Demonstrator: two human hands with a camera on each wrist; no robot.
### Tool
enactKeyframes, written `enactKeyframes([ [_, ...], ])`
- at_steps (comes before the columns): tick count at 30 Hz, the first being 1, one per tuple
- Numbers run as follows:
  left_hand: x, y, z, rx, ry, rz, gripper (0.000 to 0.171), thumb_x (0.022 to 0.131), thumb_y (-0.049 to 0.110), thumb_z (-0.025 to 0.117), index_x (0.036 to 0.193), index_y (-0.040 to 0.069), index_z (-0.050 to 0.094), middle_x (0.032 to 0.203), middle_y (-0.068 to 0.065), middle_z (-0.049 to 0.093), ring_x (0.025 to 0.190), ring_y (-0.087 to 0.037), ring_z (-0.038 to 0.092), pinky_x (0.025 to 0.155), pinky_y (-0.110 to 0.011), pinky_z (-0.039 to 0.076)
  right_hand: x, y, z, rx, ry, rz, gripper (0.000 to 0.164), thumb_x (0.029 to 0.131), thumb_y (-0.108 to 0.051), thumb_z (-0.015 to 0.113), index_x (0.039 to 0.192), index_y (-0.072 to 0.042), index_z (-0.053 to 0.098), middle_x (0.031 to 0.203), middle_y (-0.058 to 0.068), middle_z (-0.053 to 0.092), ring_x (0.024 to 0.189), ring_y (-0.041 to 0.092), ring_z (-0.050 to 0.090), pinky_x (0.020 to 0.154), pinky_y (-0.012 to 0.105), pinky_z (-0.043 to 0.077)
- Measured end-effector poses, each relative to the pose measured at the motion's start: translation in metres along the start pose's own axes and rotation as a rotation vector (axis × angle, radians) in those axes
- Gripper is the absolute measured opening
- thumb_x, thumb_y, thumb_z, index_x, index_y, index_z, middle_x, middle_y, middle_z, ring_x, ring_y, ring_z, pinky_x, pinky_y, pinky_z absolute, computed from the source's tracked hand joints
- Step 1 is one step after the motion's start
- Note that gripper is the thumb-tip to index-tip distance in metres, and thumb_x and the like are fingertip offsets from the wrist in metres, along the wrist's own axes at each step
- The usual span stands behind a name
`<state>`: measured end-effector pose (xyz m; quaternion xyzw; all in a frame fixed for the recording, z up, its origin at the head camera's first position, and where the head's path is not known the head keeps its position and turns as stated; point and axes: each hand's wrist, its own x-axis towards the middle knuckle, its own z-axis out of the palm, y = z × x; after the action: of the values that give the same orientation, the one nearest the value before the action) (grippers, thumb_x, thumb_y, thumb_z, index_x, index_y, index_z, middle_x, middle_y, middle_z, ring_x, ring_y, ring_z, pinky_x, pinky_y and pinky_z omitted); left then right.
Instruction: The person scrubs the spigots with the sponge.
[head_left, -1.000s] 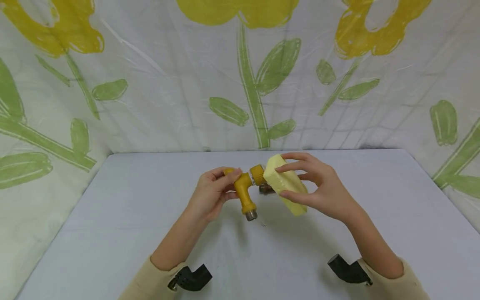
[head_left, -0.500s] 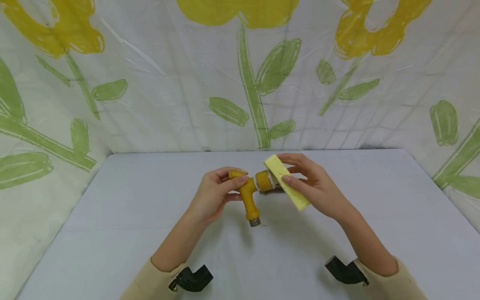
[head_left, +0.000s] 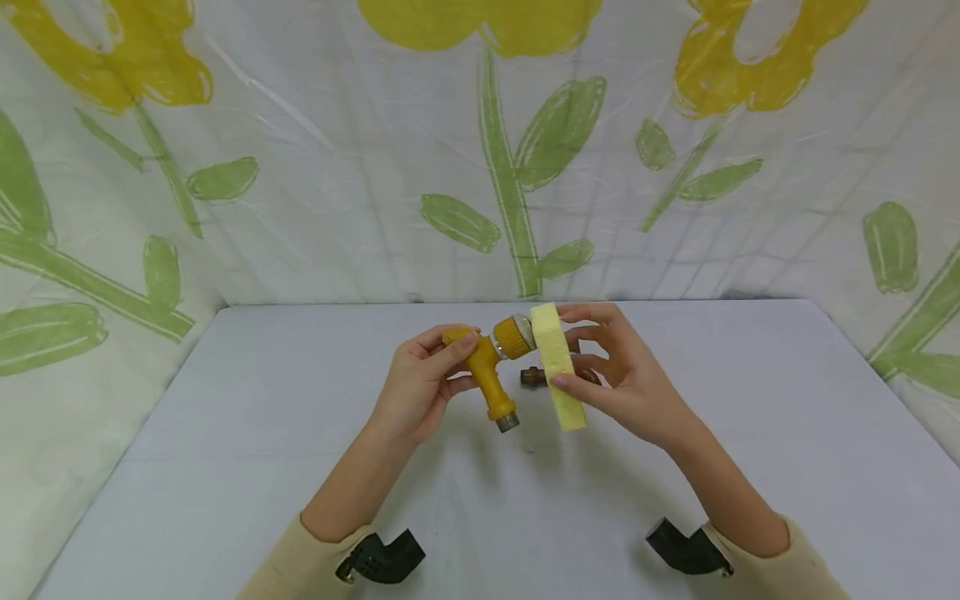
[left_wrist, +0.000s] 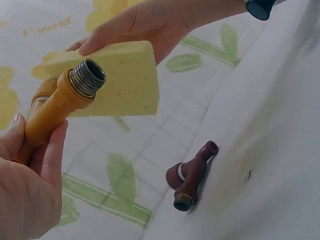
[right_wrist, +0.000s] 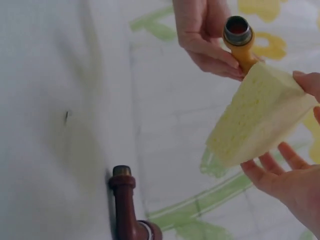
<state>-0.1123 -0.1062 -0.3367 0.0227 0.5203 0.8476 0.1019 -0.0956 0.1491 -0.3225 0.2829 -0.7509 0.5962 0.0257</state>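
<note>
In the head view my left hand (head_left: 420, 387) pinches a yellow tap (head_left: 491, 387) by one end, thumb on top, its threaded metal end pointing down. My right hand (head_left: 633, 387) holds a pale yellow sponge (head_left: 557, 367) between thumb and fingers. One face of the sponge is against or very near the ribbed knob (head_left: 513, 337) of the tap; contact is hard to tell. Seen from the left wrist, the sponge (left_wrist: 125, 80) stands behind the tap (left_wrist: 50, 117). In the right wrist view the sponge (right_wrist: 265, 115) hides most of the tap.
A dark red-brown tap (left_wrist: 192, 175) of like shape lies on the white table (head_left: 262, 467), behind the sponge and partly hidden in the head view. A white curtain (head_left: 322, 208) with painted flowers hangs at the table's back. Black wrist cameras (head_left: 382, 557) sit on both sleeves.
The sponge has swung from a slant to nearly upright and shifted along the knob end. The yellow tap dipped right, then came back up and left. Both hands keep their hold.
</note>
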Motion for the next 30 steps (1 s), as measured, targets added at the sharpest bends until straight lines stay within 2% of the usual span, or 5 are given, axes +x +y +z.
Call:
enactKeyframes([
  [6, -0.0011, -0.0022, 0.0025, 0.084, -0.014, -0.002, 0.015, 0.104, -0.002, 0.062, 0.104, 0.006, 0.075, 0.095, -0.002, 0.073, 0.08, -0.015, 0.071, 0.069, -0.028, 0.066, -0.0014, -0.0041, 0.004, -0.105, 0.078, -0.1, 0.052, 0.085, 0.016, 0.078, 0.13, 0.001, 0.058, 0.153, 0.007, 0.048, 0.139, 0.021, 0.05, 0.103, 0.022, 0.051],
  [11, -0.0025, -0.0019, 0.0057, 0.163, -0.033, 0.008, 0.011, 0.1, -0.005, 0.066, 0.107, -0.003, 0.074, 0.097, -0.002, 0.073, 0.08, -0.015, 0.071, 0.067, -0.027, 0.065, -0.0001, -0.0036, 0.0044, -0.17, 0.101, -0.125, 0.049, 0.089, 0.012, 0.074, 0.135, -0.002, 0.062, 0.153, 0.007, 0.051, 0.135, 0.018, 0.052, 0.096, 0.026, 0.051],
  [15, -0.0032, 0.0007, 0.0059, 0.193, -0.039, 0.016, 0.012, 0.098, -0.006, 0.067, 0.105, -0.001, 0.075, 0.099, -0.002, 0.072, 0.081, -0.015, 0.07, 0.068, -0.027, 0.064, 0.001, -0.0027, 0.0028, -0.178, 0.084, -0.081, 0.05, 0.096, 0.008, 0.069, 0.143, -0.003, 0.056, 0.152, 0.004, 0.053, 0.127, 0.019, 0.054, 0.093, 0.025, 0.054],
  [23, -0.0037, 0.0054, 0.0021, 0.095, -0.074, 0.022, 0.021, 0.102, -0.006, 0.06, 0.102, 0.008, 0.076, 0.096, 0.0, 0.073, 0.082, -0.013, 0.069, 0.066, -0.024, 0.063, 0.0016, -0.0001, -0.0015, -0.045, -0.017, -0.012, 0.047, 0.105, 0.005, 0.057, 0.147, -0.001, 0.039, 0.145, 0.008, 0.051, 0.119, 0.021, 0.059, 0.085, 0.026, 0.059],
  [30, -0.004, 0.003, 0.0041, 0.003, -0.06, 0.023, 0.032, 0.108, -0.003, 0.053, 0.098, 0.016, 0.076, 0.096, -0.001, 0.069, 0.082, -0.014, 0.07, 0.069, -0.025, 0.065, -0.0011, -0.0012, -0.0004, 0.076, -0.014, -0.045, 0.056, 0.096, 0.012, 0.066, 0.143, -0.007, 0.042, 0.151, 0.006, 0.046, 0.123, 0.024, 0.056, 0.091, 0.028, 0.059],
])
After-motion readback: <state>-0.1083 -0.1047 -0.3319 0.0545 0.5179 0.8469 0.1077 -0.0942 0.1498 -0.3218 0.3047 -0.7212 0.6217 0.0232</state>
